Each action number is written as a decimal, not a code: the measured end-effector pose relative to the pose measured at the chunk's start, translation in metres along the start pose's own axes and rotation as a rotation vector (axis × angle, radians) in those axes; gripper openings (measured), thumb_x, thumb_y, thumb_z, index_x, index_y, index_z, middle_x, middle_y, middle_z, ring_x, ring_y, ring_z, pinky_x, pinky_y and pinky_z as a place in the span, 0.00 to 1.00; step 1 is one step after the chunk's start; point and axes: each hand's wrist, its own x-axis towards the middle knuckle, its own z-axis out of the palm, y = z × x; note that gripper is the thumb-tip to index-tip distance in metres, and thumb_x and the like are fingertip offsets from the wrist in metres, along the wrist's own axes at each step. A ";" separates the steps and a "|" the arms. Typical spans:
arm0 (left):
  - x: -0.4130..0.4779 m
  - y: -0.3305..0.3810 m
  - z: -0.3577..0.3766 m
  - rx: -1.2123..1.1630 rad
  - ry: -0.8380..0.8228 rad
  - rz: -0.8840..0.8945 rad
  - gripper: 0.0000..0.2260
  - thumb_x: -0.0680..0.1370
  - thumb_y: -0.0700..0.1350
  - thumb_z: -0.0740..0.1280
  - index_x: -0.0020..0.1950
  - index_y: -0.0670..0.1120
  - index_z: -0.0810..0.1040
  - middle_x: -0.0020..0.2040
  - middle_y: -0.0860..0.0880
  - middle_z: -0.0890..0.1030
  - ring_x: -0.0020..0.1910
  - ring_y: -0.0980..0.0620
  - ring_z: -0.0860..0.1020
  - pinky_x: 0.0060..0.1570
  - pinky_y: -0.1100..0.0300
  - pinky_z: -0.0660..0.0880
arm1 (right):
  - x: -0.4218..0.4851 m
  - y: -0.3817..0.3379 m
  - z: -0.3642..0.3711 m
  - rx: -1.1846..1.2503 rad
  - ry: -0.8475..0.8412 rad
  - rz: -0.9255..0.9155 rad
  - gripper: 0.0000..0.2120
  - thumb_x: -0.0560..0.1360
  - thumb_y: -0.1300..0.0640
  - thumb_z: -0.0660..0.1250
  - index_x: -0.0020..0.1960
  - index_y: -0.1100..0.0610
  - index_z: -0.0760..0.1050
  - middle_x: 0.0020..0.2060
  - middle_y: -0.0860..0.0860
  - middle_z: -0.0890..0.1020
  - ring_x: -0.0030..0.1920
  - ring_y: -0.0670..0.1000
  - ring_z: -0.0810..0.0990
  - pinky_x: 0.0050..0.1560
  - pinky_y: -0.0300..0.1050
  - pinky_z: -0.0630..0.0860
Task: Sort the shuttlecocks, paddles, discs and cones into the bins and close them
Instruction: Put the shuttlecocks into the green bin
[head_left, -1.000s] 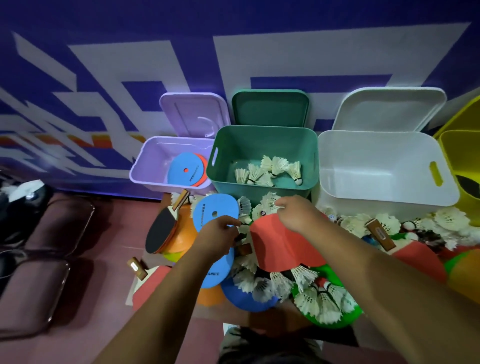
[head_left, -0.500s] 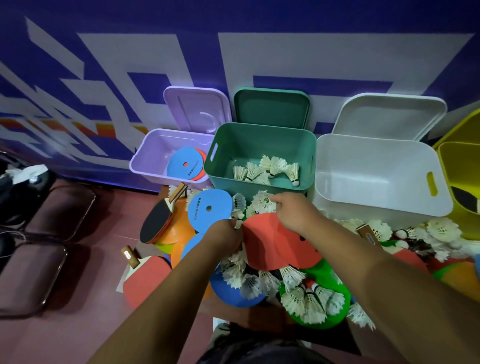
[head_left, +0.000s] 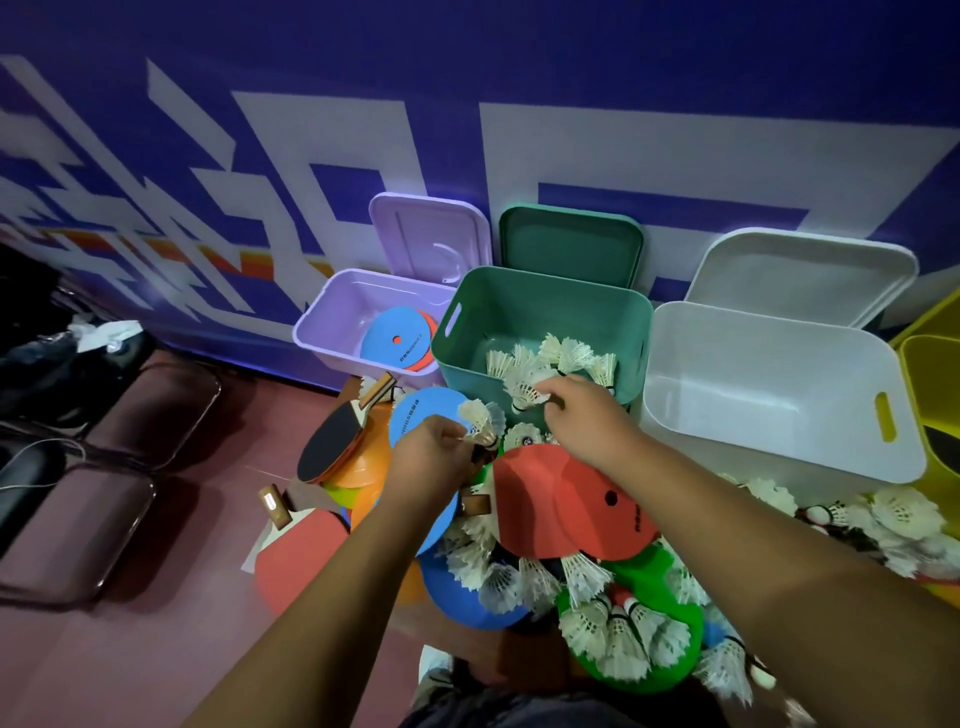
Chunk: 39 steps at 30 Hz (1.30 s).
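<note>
Our right hand (head_left: 582, 415) pinches a shuttlecock (head_left: 524, 392) right over the near rim of the green bin (head_left: 519, 296). It is nearer the drop than our left hand (head_left: 431, 457), which pinches a second shuttlecock (head_left: 483, 418) just short of that rim, feathers toward the bin. Half a second ago both hands were lower, in the pile before the bin.

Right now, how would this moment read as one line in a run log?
phase: sorting shuttlecocks | left hand: pinches first shuttlecock | right hand: pinches second shuttlecock at green bin | green lid: open
</note>
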 end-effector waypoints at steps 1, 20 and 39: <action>-0.001 0.002 -0.003 -0.065 0.011 0.007 0.04 0.80 0.44 0.69 0.54 0.47 0.80 0.41 0.52 0.85 0.41 0.52 0.84 0.40 0.56 0.81 | 0.000 -0.003 -0.002 0.027 0.023 0.013 0.18 0.83 0.59 0.62 0.71 0.52 0.79 0.69 0.50 0.78 0.65 0.50 0.78 0.60 0.39 0.69; 0.095 0.102 -0.050 -0.138 0.100 0.276 0.04 0.78 0.51 0.71 0.51 0.54 0.82 0.39 0.54 0.86 0.40 0.50 0.85 0.47 0.45 0.84 | 0.002 -0.001 -0.073 0.129 0.218 0.264 0.20 0.81 0.56 0.64 0.72 0.50 0.77 0.61 0.50 0.83 0.56 0.51 0.82 0.57 0.47 0.77; 0.082 0.017 -0.055 -0.182 -0.125 -0.013 0.12 0.83 0.42 0.63 0.66 0.43 0.75 0.52 0.46 0.85 0.44 0.45 0.85 0.40 0.50 0.82 | 0.010 -0.030 -0.016 0.133 0.023 0.201 0.12 0.82 0.55 0.63 0.54 0.45 0.85 0.49 0.39 0.84 0.44 0.42 0.82 0.40 0.40 0.74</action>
